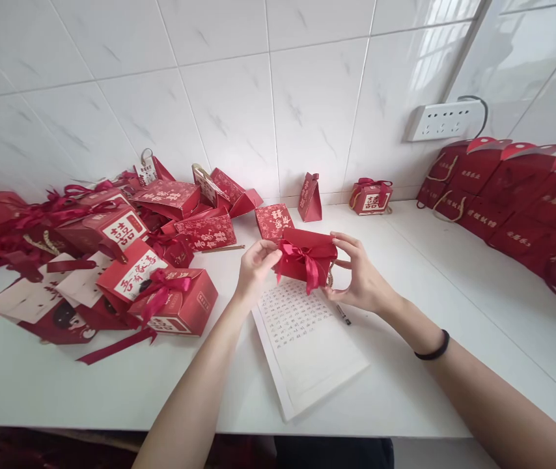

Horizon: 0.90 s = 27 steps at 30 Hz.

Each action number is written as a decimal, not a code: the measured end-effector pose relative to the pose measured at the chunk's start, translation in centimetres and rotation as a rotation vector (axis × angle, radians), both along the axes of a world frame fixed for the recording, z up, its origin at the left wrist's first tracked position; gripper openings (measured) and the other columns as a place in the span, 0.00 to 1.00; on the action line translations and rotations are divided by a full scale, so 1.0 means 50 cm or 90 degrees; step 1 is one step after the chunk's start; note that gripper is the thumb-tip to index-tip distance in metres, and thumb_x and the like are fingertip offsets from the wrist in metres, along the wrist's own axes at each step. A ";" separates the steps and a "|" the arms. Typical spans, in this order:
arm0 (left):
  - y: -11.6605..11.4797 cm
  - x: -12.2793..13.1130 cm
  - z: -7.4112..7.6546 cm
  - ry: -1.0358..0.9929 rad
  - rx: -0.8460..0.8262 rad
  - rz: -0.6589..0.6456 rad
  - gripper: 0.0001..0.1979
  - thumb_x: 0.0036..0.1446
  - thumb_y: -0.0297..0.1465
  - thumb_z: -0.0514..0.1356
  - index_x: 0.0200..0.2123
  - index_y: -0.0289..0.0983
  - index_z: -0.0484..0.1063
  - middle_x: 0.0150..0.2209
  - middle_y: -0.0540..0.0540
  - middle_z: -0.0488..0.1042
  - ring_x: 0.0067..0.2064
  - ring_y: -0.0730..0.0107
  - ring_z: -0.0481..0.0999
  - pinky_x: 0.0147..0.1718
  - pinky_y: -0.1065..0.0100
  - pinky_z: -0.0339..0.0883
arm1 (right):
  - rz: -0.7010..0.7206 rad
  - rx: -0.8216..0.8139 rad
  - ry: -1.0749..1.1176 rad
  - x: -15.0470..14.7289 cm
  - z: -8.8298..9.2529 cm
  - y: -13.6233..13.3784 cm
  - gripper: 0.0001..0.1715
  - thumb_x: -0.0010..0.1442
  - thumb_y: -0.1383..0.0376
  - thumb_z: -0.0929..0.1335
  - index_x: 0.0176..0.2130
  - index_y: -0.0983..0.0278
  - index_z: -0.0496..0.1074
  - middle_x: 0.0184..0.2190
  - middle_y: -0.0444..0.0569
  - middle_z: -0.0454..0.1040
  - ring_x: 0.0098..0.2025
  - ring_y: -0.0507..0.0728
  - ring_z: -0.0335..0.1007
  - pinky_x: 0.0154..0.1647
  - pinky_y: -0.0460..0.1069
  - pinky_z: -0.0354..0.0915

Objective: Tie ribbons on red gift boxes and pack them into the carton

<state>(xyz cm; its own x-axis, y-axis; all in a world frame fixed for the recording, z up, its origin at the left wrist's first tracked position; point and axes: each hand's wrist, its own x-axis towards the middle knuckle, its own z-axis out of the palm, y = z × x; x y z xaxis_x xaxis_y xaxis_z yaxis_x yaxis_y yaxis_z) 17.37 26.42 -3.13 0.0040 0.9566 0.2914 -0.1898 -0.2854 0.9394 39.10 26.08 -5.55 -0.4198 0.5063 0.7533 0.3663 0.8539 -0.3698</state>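
Note:
Both my hands hold a small red gift box (306, 251) with a dark pink ribbon bow above the white table (405, 384). My left hand (254, 268) pinches its left end with closed fingers. The box's right end sits in my right hand (360, 277), fingers curled round it and a black band on that wrist. A white sheet of printed paper (307, 345) lies on the table right under the box. A dark pen (343, 315) lies beside the sheet, partly hidden by my right hand.
A heap of red gift boxes and ribbons (112, 254) covers the left of the table. Two small red boxes (370, 195) stand by the tiled wall. A row of red paper bags (517, 208) lines the right wall under a white power strip (446, 120).

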 end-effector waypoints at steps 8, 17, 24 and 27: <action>-0.013 0.004 0.004 0.170 0.044 -0.030 0.13 0.44 0.29 0.63 0.36 0.36 0.67 0.26 0.53 0.68 0.29 0.74 0.68 0.30 0.70 0.63 | -0.026 -0.074 0.020 0.018 -0.010 0.007 0.48 0.49 0.65 0.70 0.62 0.54 0.44 0.59 0.58 0.48 0.58 0.67 0.55 0.43 0.63 0.72; -0.020 -0.002 0.001 0.178 0.073 -0.110 0.17 0.45 0.30 0.62 0.40 0.36 0.66 0.23 0.54 0.68 0.26 0.74 0.67 0.29 0.69 0.62 | -0.001 -0.152 0.061 0.019 -0.012 0.014 0.47 0.46 0.69 0.68 0.60 0.55 0.45 0.58 0.57 0.50 0.60 0.67 0.53 0.45 0.63 0.71; -0.003 0.000 -0.013 0.208 0.041 0.055 0.16 0.49 0.39 0.63 0.39 0.38 0.65 0.35 0.48 0.69 0.37 0.69 0.71 0.35 0.69 0.63 | 0.055 -0.211 0.050 0.003 -0.006 -0.004 0.48 0.46 0.71 0.67 0.61 0.55 0.45 0.60 0.57 0.48 0.63 0.67 0.49 0.49 0.63 0.68; 0.000 -0.002 -0.023 0.233 0.022 0.029 0.26 0.47 0.36 0.66 0.48 0.40 0.62 0.48 0.43 0.67 0.49 0.62 0.69 0.42 0.65 0.65 | 0.082 -0.250 0.052 -0.008 -0.006 -0.012 0.48 0.47 0.72 0.67 0.62 0.55 0.45 0.61 0.57 0.49 0.64 0.67 0.48 0.50 0.64 0.67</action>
<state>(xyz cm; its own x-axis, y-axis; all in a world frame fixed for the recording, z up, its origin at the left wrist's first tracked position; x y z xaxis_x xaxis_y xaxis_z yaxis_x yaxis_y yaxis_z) 17.27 26.44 -4.27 0.0714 0.9478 0.3108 0.1709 -0.3187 0.9323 38.70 25.50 -5.82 -0.4448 0.7095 0.5466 0.2222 0.6786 -0.7001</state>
